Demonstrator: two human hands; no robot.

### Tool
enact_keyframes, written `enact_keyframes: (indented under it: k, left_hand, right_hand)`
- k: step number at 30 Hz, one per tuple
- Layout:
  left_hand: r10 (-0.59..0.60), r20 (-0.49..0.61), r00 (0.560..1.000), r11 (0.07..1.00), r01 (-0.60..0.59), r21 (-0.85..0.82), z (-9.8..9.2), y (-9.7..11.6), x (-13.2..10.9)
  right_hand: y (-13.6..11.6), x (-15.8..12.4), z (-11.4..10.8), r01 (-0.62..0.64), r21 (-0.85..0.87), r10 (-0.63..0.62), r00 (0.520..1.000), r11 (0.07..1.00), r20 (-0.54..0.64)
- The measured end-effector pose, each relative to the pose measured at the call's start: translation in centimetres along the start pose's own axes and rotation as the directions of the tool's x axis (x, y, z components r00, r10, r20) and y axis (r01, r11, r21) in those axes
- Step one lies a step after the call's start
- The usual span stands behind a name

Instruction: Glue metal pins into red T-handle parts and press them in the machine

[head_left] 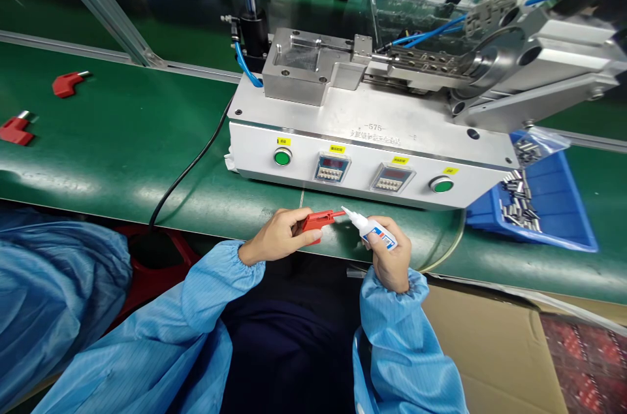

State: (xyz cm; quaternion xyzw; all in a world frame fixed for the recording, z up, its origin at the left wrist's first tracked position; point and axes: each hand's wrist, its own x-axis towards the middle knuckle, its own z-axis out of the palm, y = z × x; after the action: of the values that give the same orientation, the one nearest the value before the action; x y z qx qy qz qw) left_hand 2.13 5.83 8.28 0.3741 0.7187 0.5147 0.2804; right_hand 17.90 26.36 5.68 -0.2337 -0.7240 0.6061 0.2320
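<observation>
My left hand is closed around a red plastic part, an angled piece with a thin red stem pointing right. In my right hand is a small white glue bottle with a blue and red label. Its narrow nozzle tilts up and left, close to the tip of the red stem; whether they touch I cannot tell. Both hands are over the front edge of the green bench, just in front of a metal machine with green buttons and two small displays.
Two similar red parts with metal pins, an upper one and a lower one, lie at the left. A blue bin of metal sleeves stands right. A black cable crosses the bench. Another person's blue sleeve is at lower left.
</observation>
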Motion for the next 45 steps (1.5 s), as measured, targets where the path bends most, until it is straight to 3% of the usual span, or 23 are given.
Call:
enact_keyframes:
  k: [14,23,45]
  left_hand:
    - [-0.040,-0.004,0.999,0.997,0.039,-0.067,0.1,-0.4,0.0]
    - [-0.076,0.005,0.997,0.992,0.077,-0.104,0.0,0.1,0.1]
    - [-0.012,-0.018,1.000,0.995,0.010,-0.096,0.0,-0.1,0.0]
  right_hand:
    - [-1.7,0.6,0.8,-0.025,0.219,0.029,0.999,0.976,-0.015]
    - [-2.1,0.2,0.4,-0.022,0.029,0.018,0.992,0.999,0.126]
    - [-2.9,0.0,0.7,0.008,-0.088,0.009,0.980,0.996,0.200]
